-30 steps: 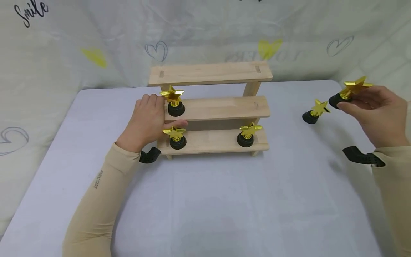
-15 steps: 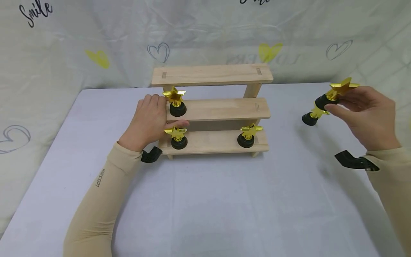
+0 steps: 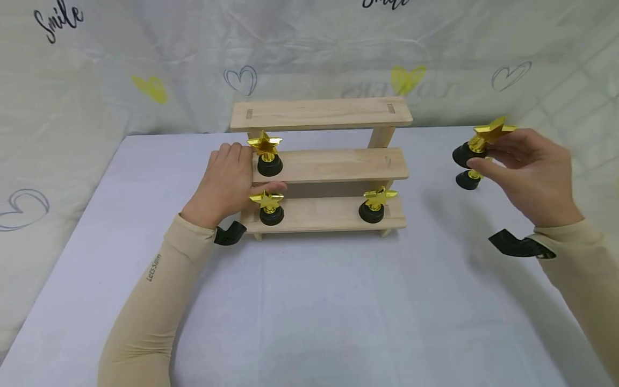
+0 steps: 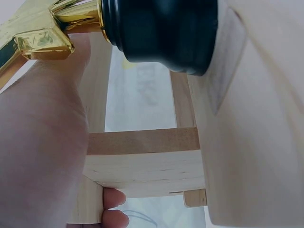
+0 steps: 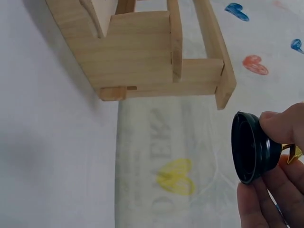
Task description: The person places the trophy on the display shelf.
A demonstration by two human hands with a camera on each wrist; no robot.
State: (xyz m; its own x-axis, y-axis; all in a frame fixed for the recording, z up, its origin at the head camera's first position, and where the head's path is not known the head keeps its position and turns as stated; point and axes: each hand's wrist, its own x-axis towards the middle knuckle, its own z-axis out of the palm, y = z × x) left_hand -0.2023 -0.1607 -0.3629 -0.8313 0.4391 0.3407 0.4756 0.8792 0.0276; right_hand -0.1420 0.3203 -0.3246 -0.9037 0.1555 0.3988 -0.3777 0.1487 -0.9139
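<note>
My left hand (image 3: 224, 183) grips the left end of the middle board of a three-tier wooden shelf (image 3: 338, 164), thumb along the front; curled fingertips (image 4: 114, 218) show in the left wrist view. Beside it on that board stands a gold star trophy (image 3: 269, 164) with a black base. The bottom board carries a left star trophy (image 3: 271, 215) and a right star trophy (image 3: 372, 213). In the air right of the shelf, my right hand (image 3: 534, 172) pinches a star trophy (image 5: 254, 147) by its base, hollow underside facing the shelf. Another star trophy (image 3: 467, 180) stands below, partly hidden.
The shelf rests on a table with a white cloth (image 3: 329, 301). Behind it hangs a pale printed curtain (image 3: 309, 48) with hearts and lettering. The top board (image 3: 321, 113) is the highest and furthest back.
My right hand has carried its star trophy leftward toward the shelf, now above the trophy standing on the table. My left hand keeps its grip on the shelf.
</note>
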